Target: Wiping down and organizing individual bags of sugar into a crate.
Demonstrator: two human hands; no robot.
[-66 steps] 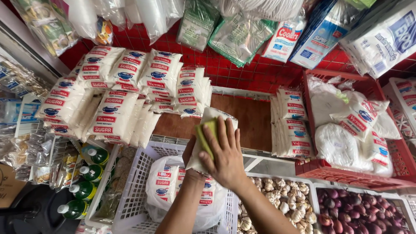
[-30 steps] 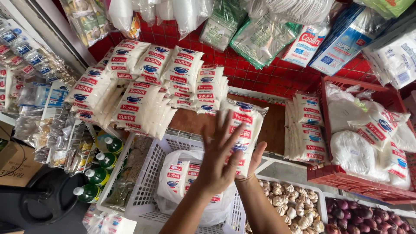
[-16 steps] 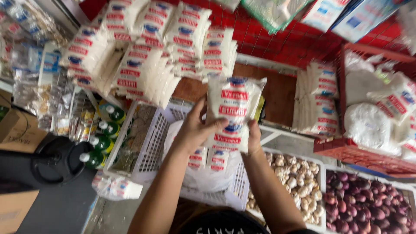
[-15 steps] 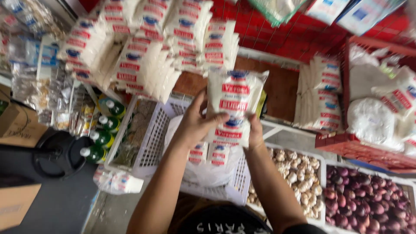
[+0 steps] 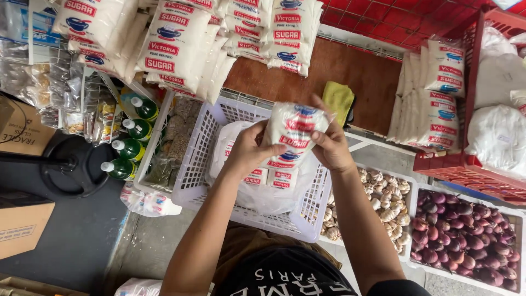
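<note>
**Sugar bag held over the white basket**

Compared with half a second ago, both hands are now holding the sugar bag point(image 5: 293, 134) lower and closer to the body, right above the white basket point(image 5: 200, 159), and the bag is looking more squeezed and rounded than flat. The left hand point(image 5: 249, 151) is gripping the left side of the bag with fingers closed around it, and the right hand point(image 5: 331, 145) is clamping the right side, thumb on top. Inside the basket, a clear plastic sack point(image 5: 257, 192) is lying with more small sugar bags in it, directly under the held one. Behind the basket, a yellow cloth point(image 5: 338, 98) is lying on the brown wooden shelf point(image 5: 285, 85). Left of the basket, green bottles point(image 5: 131, 148) with white caps are standing in a row. Right of the basket, a tray of garlic point(image 5: 383, 192) is sitting, and further right red onions point(image 5: 466, 235).
</note>
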